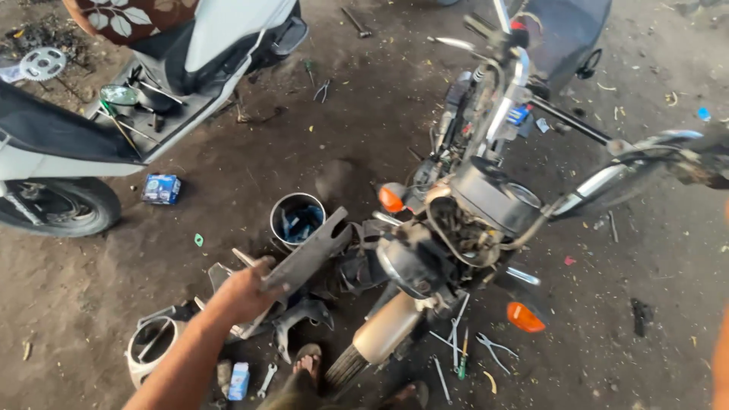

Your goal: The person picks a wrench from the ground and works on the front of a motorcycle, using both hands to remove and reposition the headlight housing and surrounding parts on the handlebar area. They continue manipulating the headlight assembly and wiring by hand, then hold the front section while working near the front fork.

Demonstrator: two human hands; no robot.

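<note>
Hands: left hand (247, 292) closed around a long dark metal cover (307, 258); right hand out of view. Cover looks stiff, fairly light, best gripped mid-length. Motorcycle (456, 220) alongside.

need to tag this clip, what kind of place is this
Likely an informal motorcycle repair yard on bare dirt: a partly stripped motorcycle, a white scooter, and spanners and pliers scattered about. The left hand grips a dark flat part.

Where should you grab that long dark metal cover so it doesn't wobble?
Probably near its lower end, from underneath, the way the left hand grips the long dark cover now. The piece is long, narrow and tilted up toward the metal bucket, so a second grip nearer the raised end might steady it.
</note>
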